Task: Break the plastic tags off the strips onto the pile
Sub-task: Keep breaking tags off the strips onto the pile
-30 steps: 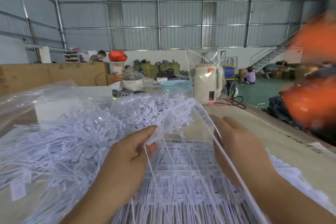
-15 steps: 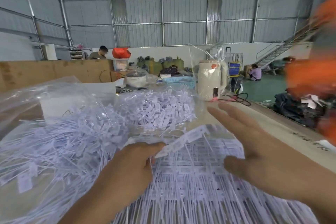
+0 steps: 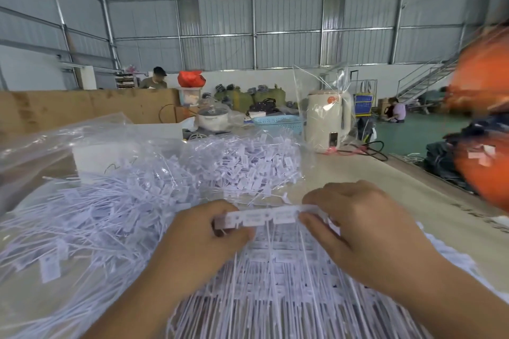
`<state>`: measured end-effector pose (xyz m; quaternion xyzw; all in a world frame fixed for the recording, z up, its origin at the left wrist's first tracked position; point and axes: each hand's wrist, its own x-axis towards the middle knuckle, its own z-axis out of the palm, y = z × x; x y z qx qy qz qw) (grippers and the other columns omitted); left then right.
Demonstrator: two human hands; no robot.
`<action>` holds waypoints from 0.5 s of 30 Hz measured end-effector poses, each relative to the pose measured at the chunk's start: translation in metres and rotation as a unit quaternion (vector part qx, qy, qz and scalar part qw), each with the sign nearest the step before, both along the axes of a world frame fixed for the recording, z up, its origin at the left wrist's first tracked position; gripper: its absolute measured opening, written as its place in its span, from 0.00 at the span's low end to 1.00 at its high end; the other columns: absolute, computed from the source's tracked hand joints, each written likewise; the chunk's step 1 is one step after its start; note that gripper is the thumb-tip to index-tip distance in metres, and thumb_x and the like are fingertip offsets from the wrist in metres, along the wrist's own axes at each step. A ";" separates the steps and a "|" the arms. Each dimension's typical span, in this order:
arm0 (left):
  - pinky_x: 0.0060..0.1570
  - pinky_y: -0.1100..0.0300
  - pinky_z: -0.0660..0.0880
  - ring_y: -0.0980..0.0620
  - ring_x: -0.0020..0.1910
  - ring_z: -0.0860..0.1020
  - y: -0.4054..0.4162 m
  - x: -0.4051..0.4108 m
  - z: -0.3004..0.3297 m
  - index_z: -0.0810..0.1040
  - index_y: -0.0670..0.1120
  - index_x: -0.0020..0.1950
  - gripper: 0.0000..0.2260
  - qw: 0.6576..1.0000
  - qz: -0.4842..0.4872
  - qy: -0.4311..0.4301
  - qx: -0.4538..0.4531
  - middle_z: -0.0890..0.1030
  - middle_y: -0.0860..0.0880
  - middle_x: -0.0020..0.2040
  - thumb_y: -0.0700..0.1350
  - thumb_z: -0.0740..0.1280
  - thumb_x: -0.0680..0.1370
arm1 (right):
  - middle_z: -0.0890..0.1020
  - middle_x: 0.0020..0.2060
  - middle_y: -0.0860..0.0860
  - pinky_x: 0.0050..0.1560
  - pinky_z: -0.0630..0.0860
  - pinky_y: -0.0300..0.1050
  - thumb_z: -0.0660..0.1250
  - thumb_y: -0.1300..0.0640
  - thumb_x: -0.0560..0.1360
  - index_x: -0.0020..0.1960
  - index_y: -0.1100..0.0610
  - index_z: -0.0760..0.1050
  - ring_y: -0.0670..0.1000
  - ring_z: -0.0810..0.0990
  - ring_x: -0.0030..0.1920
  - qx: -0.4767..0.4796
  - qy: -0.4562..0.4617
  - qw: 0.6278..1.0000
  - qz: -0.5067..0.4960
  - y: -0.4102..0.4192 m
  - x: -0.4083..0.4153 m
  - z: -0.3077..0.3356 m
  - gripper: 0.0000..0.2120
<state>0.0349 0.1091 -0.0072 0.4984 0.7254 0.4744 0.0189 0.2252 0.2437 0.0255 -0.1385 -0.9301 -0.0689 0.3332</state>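
Note:
A white strip of joined plastic tags (image 3: 260, 217) is held level between both hands, its thin tails hanging down. My left hand (image 3: 201, 245) pinches the strip's left end and my right hand (image 3: 355, 231) pinches its right end. Below them lies a stack of uncut strips (image 3: 275, 297). The pile of loose tags (image 3: 115, 217) spreads to the left and behind, partly on clear plastic bags (image 3: 55, 143).
A cream kettle (image 3: 327, 121) in clear wrap stands at the table's far right, a blue basket (image 3: 278, 122) and a cooker pot (image 3: 213, 118) behind the pile. Blurred orange shapes (image 3: 484, 124) fill the right edge. Cardboard wall (image 3: 82, 107) at back left.
My right hand, spread open and away from the strip half a second ago, has come in and taken the strip's right end. The strip now lies level between both hands.

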 end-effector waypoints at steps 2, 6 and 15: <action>0.28 0.69 0.67 0.58 0.27 0.73 -0.002 -0.001 0.005 0.81 0.54 0.40 0.08 0.994 -0.057 -0.094 0.001 0.78 0.53 0.30 0.53 0.78 0.68 | 0.74 0.32 0.44 0.35 0.66 0.44 0.56 0.43 0.78 0.44 0.47 0.75 0.49 0.74 0.34 0.008 -0.053 0.998 -0.029 -0.002 0.001 0.004 0.13; 0.38 0.54 0.73 0.50 0.33 0.78 -0.003 0.002 0.007 0.81 0.52 0.42 0.12 0.977 -0.140 -0.156 -0.036 0.82 0.48 0.34 0.58 0.76 0.67 | 0.75 0.38 0.45 0.41 0.67 0.45 0.49 0.37 0.78 0.48 0.48 0.73 0.48 0.75 0.41 0.019 -0.144 0.988 -0.048 0.000 0.002 0.002 0.19; 0.35 0.59 0.75 0.54 0.29 0.77 -0.003 0.015 0.008 0.80 0.50 0.41 0.07 0.981 -0.153 -0.115 -0.039 0.83 0.49 0.34 0.51 0.76 0.71 | 0.79 0.46 0.44 0.75 0.46 0.64 0.48 0.34 0.75 0.58 0.47 0.76 0.50 0.75 0.54 0.103 -0.203 0.973 -0.036 -0.014 -0.003 0.000 0.26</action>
